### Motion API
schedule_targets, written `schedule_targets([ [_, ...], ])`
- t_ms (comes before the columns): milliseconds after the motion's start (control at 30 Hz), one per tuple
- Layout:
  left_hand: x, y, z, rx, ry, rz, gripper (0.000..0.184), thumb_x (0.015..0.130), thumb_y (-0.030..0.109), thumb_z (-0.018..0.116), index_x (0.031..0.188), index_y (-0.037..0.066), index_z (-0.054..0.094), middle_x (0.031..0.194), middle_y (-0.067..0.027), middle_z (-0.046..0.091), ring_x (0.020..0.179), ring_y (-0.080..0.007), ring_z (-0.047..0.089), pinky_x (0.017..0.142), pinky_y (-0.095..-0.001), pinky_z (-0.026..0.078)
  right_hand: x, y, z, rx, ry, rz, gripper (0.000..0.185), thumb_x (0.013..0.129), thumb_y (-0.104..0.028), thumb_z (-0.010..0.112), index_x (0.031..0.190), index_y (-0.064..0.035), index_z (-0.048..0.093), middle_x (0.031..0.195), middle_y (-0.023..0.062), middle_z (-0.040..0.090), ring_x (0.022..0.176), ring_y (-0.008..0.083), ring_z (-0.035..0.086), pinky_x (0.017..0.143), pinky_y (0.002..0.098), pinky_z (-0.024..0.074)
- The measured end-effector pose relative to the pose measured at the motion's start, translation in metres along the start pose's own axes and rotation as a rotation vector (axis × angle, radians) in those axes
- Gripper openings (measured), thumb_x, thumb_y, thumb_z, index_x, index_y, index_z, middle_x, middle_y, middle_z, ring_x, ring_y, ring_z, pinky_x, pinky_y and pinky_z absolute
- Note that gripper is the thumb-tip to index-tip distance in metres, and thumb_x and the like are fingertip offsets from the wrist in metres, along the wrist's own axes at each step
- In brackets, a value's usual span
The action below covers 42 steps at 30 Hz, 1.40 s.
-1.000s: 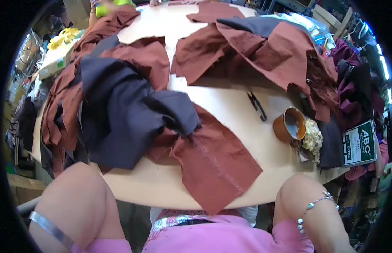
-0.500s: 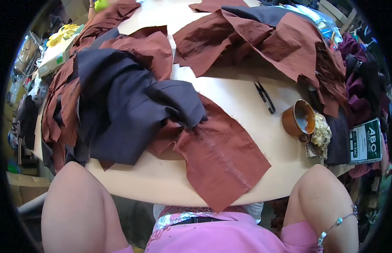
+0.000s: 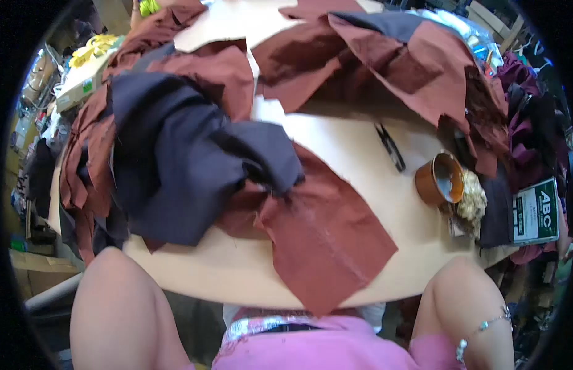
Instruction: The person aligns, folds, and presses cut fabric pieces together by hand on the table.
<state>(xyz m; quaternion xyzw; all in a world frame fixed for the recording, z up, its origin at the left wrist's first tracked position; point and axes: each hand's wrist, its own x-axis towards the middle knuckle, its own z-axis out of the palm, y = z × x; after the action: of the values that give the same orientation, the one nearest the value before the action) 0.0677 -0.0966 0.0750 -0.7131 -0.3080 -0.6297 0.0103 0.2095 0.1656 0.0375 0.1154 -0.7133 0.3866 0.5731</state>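
Observation:
Neither of my hands is in view. Only my bent left arm [image 3: 117, 308] and bent right arm [image 3: 462, 302], with a bracelet on it, show at the table's near edge. Between them in front of me lies a dark navy cloth piece [image 3: 169, 160], crumpled over reddish-brown cloth. A reddish-brown panel [image 3: 332, 240] with a pale seam line hangs slightly over the near edge. Black thread snips [image 3: 390, 148] lie to the right. Beside them is a brown cup [image 3: 431, 185], next to a crumpled yellowish lump [image 3: 472, 200].
More reddish-brown cloth [image 3: 416, 74] is heaped at the back right, and another pile [image 3: 89, 166] hangs at the left edge. A green and white ABC box [image 3: 535, 213] stands at the right. Part of another person's arm [image 3: 136, 15] shows at the far left, near something yellow-green.
The whole view has shifted slightly, with some blur. Both my arms sit a little lower and closer in. The cloth, snips and cup look undisturbed.

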Motion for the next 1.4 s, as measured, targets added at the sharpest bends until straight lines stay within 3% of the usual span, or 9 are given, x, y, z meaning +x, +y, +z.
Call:
schedule_targets([
  [267, 0.014, -0.002, -0.009, -0.044, 0.001, -0.027, 0.035, 0.086, 0.024, 0.058, 0.115, 0.004, 0.054, 0.113, -0.0172, 0.056, 0.105, -0.0315, 0.054, 0.092, -0.0383, 0.041, 0.009, -0.007, -0.007, 0.042, 0.010, 0.027, 0.044, 0.081, -0.009, 0.057, 0.123, -0.0017, 0.048, 0.103, 0.0069, 0.057, 0.087, 0.0179, 0.054, 0.080, 0.0327, 0.0433],
  [367, 0.024, -0.025, -0.023, -0.042, 0.051, -0.080, 0.035, 0.086, 0.024, 0.058, 0.115, 0.004, 0.054, 0.113, -0.0174, 0.056, 0.105, -0.0318, 0.053, 0.092, -0.0385, 0.040, 0.001, 0.018, 0.001, 0.028, -0.217, 0.311, 0.044, 0.081, -0.009, 0.057, 0.123, -0.0017, 0.048, 0.102, 0.0069, 0.057, 0.086, 0.0177, 0.055, 0.079, 0.0321, 0.0437],
  [467, 0.015, -0.084, -0.025, 0.212, 0.076, -0.397, 0.036, 0.086, 0.025, 0.058, 0.115, 0.004, 0.054, 0.113, -0.0176, 0.056, 0.106, -0.0321, 0.053, 0.092, -0.0387, 0.040, -0.043, 0.067, 0.025, -0.301, -0.627, 0.618, 0.047, 0.079, -0.009, 0.063, 0.123, -0.0080, 0.048, 0.098, 0.0107, 0.060, 0.091, 0.0242, 0.057, 0.080, 0.0369, 0.0448],
  [633, -0.090, -0.186, 0.007, 0.870, -0.337, -0.782, 0.038, 0.086, 0.029, 0.058, 0.117, 0.008, 0.055, 0.125, -0.0127, 0.051, 0.117, -0.0303, 0.047, 0.095, -0.0410, 0.037, -0.109, 0.106, 0.045, -0.577, -0.675, 0.485, 0.050, 0.079, -0.007, 0.062, 0.125, -0.0092, 0.043, 0.096, 0.0124, 0.059, 0.087, 0.0298, 0.055, 0.080, 0.0411, 0.0422],
  [933, -0.122, -0.207, -0.013, 0.964, -0.072, -0.845, 0.009, 0.086, 0.010, 0.053, 0.091, 0.003, 0.052, 0.105, -0.0128, 0.057, 0.101, -0.0332, 0.054, 0.084, -0.0428, 0.042, -0.112, 0.113, 0.047, -0.580, -0.663, 0.397, 0.049, 0.078, 0.000, 0.057, 0.124, -0.0101, 0.043, 0.090, 0.0123, 0.061, 0.085, 0.0296, 0.056, 0.078, 0.0405, 0.0406],
  [967, -0.120, -0.208, -0.019, 1.067, -0.032, -0.675, 0.017, 0.086, 0.015, 0.056, 0.097, 0.003, 0.054, 0.109, -0.0127, 0.057, 0.102, -0.0332, 0.054, 0.084, -0.0441, 0.043, -0.114, 0.114, 0.047, -0.581, -0.657, 0.378, 0.050, 0.078, 0.000, 0.056, 0.124, -0.0101, 0.042, 0.090, 0.0123, 0.061, 0.084, 0.0299, 0.056, 0.077, 0.0407, 0.0407],
  [1100, -0.122, -0.208, -0.024, 1.123, -0.015, -0.849, 0.035, 0.081, 0.028, 0.065, 0.108, 0.007, 0.058, 0.109, -0.0098, 0.058, 0.102, -0.0309, 0.053, 0.085, -0.0437, 0.042, -0.110, 0.117, 0.047, -0.556, -0.690, 0.422, 0.048, 0.079, -0.003, 0.056, 0.124, -0.0094, 0.042, 0.089, 0.0138, 0.061, 0.083, 0.0326, 0.057, 0.076, 0.0429, 0.0418],
  [1200, -0.126, -0.211, -0.027, 1.123, -0.135, -0.779, 0.029, 0.081, 0.026, 0.064, 0.104, 0.008, 0.060, 0.104, -0.0086, 0.059, 0.100, -0.0293, 0.053, 0.084, -0.0409, 0.042, -0.093, 0.125, 0.056, -0.517, -0.755, 0.564, 0.049, 0.079, -0.006, 0.056, 0.126, -0.0088, 0.040, 0.090, 0.0174, 0.063, 0.086, 0.0356, 0.059, 0.077, 0.0451, 0.0430],
  [1400, -0.126, -0.208, -0.015, 0.913, 0.036, -0.597, 0.017, 0.081, 0.022, 0.065, 0.088, 0.007, 0.059, 0.083, -0.0089, 0.060, 0.079, -0.0302, 0.056, 0.075, -0.0400, 0.042, -0.085, 0.159, 0.111, -0.604, -0.825, 0.436, 0.055, 0.079, -0.007, 0.056, 0.131, -0.0095, 0.037, 0.093, 0.0222, 0.063, 0.089, 0.0371, 0.060, 0.080, 0.0465, 0.0435],
])
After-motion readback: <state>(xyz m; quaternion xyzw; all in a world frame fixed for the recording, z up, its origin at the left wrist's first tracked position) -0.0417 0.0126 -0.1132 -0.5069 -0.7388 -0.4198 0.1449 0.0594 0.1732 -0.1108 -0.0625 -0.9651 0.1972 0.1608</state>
